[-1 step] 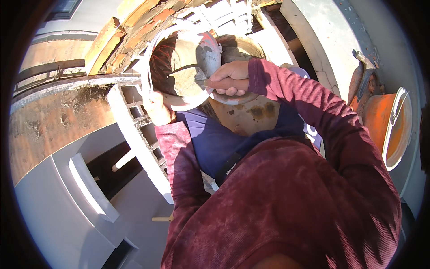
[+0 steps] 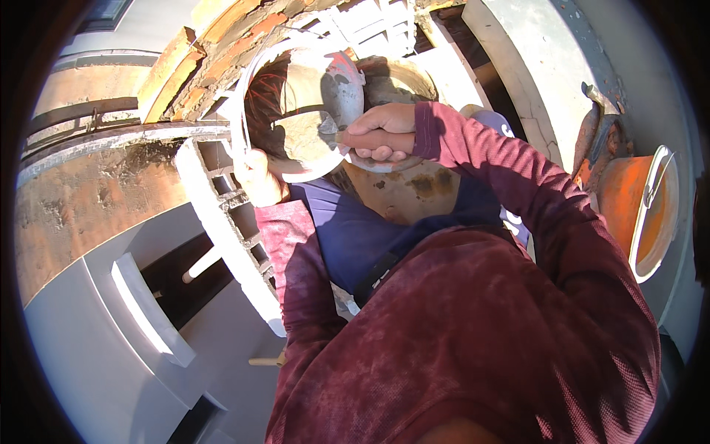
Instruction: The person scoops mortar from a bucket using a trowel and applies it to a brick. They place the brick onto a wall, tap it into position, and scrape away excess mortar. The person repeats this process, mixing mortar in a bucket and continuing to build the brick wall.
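Note:
A pale bucket (image 2: 242, 122) is tilted toward me, with grey mortar and reddish streaks on its inner wall. My left hand (image 2: 260, 180) grips its near left rim. My right hand (image 2: 384, 132) is closed around the wooden handle of a trowel (image 2: 302, 137). The trowel's grey, mortar-coated blade reaches into the bucket's mouth. Just behind my right hand, a second round container (image 2: 423, 78) holds grey material, and its stained outer wall shows between my knees. The bucket's lower part is hidden.
White hollow blocks (image 2: 222, 222) stand along my left side. Beyond them runs a stained board (image 2: 96, 196). Brickwork (image 2: 244, 44) with mortar joints lies ahead. At the right, an orange bucket (image 2: 625, 196) with a wire handle stands beside dirty gloves or tools (image 2: 599, 140).
My right hand and the trowel have shifted very slightly to the right. My left hand stays on the bucket rim.

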Demonstrator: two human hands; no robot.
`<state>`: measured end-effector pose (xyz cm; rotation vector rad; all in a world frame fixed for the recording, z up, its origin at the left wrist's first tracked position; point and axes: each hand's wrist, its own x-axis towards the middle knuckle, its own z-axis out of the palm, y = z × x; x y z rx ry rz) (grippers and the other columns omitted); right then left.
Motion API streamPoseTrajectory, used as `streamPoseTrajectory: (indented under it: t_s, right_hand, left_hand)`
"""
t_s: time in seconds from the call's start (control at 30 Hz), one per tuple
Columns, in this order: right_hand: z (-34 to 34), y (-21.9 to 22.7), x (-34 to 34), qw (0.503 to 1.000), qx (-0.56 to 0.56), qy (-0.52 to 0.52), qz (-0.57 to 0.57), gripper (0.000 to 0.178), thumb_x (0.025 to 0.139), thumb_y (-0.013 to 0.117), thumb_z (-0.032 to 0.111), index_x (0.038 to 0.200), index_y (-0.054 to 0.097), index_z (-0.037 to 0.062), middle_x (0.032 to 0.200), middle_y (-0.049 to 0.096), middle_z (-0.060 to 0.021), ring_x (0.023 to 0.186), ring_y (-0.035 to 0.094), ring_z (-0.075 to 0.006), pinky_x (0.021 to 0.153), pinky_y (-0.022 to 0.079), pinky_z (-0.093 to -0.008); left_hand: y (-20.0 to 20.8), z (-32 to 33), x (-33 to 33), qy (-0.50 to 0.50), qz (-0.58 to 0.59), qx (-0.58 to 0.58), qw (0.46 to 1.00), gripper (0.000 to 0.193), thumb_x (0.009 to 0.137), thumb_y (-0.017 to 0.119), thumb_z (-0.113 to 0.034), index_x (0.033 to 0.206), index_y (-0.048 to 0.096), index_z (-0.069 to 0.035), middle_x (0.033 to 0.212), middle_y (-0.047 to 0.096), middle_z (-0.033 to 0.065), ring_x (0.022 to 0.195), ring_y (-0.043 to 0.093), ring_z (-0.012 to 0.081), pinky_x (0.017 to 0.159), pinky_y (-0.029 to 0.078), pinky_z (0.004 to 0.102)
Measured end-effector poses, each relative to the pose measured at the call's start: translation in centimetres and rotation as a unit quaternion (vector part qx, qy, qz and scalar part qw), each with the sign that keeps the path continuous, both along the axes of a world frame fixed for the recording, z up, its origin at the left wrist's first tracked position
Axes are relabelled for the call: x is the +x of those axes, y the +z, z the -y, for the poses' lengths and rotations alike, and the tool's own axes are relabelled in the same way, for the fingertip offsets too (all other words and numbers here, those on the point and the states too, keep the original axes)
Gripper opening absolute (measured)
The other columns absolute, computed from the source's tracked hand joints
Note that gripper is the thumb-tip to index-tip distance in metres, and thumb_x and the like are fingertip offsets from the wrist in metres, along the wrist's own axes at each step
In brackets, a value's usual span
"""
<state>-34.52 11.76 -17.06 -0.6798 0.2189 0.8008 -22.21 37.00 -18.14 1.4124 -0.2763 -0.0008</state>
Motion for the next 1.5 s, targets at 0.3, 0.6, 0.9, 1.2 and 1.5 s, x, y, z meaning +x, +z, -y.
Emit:
streamPoseTrajectory:
  t_s: [0.3, 0.6, 0.9, 1.2, 1.5]
  right_hand:
    - [4.3, 5.5, -3.2, 0.896, -0.417, -0.071, 0.132, 0.026, 0.094, 0.053, 0.027, 0.096, 0.059, 0.0015, 0.058, 0.049, -0.0005, 0.045, 0.048, -0.0112, 0.039, 0.039, -0.0257]
    - [2.0, 1.9, -3.1, 0.949, -0.314, 0.014, 0.034, 0.03, 0.094, 0.05, 0.027, 0.085, 0.059, -0.0002, 0.063, 0.049, -0.0053, 0.047, 0.05, -0.0135, 0.04, 0.041, -0.0278]
    - [0.1, -0.9, -0.3, 0.992, 0.104, 0.036, -0.063, 0.037, 0.098, 0.043, 0.028, 0.119, 0.05, -0.0012, 0.077, 0.055, -0.0044, 0.046, 0.049, -0.0086, 0.032, 0.039, -0.0225]
    - [0.7, 6.7, -7.3, 0.996, -0.008, -0.088, 0.018, 0.048, 0.098, 0.047, 0.032, 0.131, 0.045, -0.0037, 0.078, 0.052, -0.0071, 0.046, 0.046, -0.0091, 0.035, 0.039, -0.0216]
    - [5.8, 6.9, -10.4, 0.893, -0.426, -0.066, -0.132, 0.028, 0.091, 0.054, 0.034, 0.093, 0.051, 0.0056, 0.075, 0.049, -0.0055, 0.047, 0.051, -0.0123, 0.035, 0.042, -0.0259]
  left_hand:
    - [2.2, 0.3, -1.9, -0.007, 0.061, 0.094, 0.994, 0.016, 0.086, 0.063, -0.011, 0.099, 0.062, 0.0, 0.071, 0.039, -0.0065, 0.063, 0.03, 0.0038, 0.055, 0.025, 0.0208]
    - [2.2, 1.5, -2.0, -0.03, 0.101, 0.128, 0.986, 0.012, 0.09, 0.063, -0.014, 0.093, 0.054, -0.005, 0.071, 0.043, -0.0062, 0.064, 0.039, 0.0045, 0.06, 0.033, 0.0198]
    - [1.5, 1.0, -1.6, 0.045, -0.021, -0.002, 0.999, 0.028, 0.086, 0.056, -0.003, 0.113, 0.057, 0.003, 0.072, 0.048, -0.0021, 0.063, 0.041, 0.0046, 0.058, 0.035, 0.0189]
    - [-1.2, -2.1, 0.0, 0.109, -0.117, -0.095, 0.982, 0.031, 0.09, 0.065, -0.024, 0.112, 0.052, -0.006, 0.103, 0.054, 0.0076, 0.091, 0.054, 0.0216, 0.078, 0.051, 0.0377]
    - [1.2, -1.5, -0.2, 0.118, -0.089, -0.192, 0.97, 0.063, 0.089, 0.066, -0.036, 0.138, 0.039, -0.006, 0.138, 0.046, 0.0162, 0.123, 0.048, 0.0328, 0.101, 0.045, 0.048]
